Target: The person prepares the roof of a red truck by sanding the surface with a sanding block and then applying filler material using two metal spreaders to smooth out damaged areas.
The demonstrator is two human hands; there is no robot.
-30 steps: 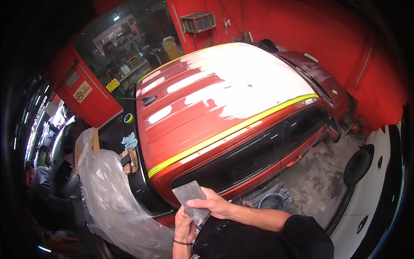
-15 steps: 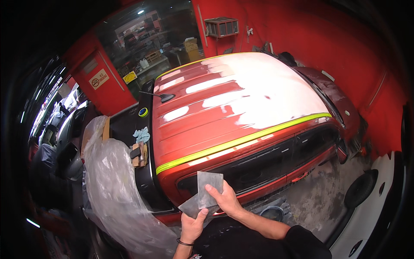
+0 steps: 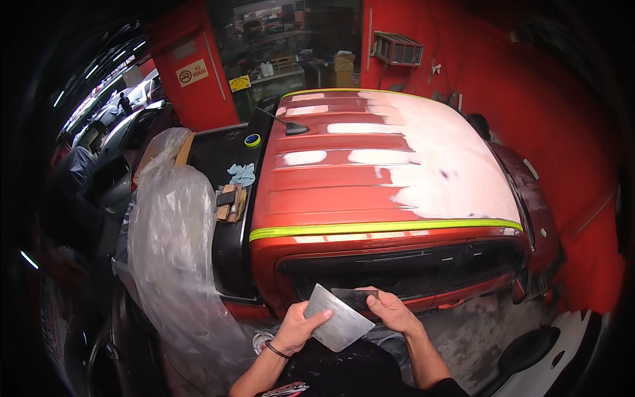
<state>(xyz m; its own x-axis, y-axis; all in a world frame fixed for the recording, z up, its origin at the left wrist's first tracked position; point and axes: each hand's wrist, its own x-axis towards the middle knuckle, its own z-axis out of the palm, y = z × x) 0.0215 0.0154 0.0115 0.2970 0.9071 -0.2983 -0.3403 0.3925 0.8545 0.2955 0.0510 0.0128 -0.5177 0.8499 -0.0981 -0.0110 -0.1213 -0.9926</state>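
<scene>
A light gray plate [image 3: 345,328] is pinched in my left hand [image 3: 299,329]. Just beside it, my right hand [image 3: 393,312] pinches a dark plate [image 3: 357,297]. I think I'm sorting them; moving either needs firm fingers. Past both hands is a car roof [image 3: 397,173].

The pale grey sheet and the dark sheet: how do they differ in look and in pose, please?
Shade: the pale grey sheet is light, while the dark sheet is nearly black.
Pose: the pale grey sheet slants down to the right; the dark sheet's upper edge runs roughly level.
Holding: the left grip has the pale grey sheet, the right grip the dark sheet.
Shared: both look thin and flat.
</scene>
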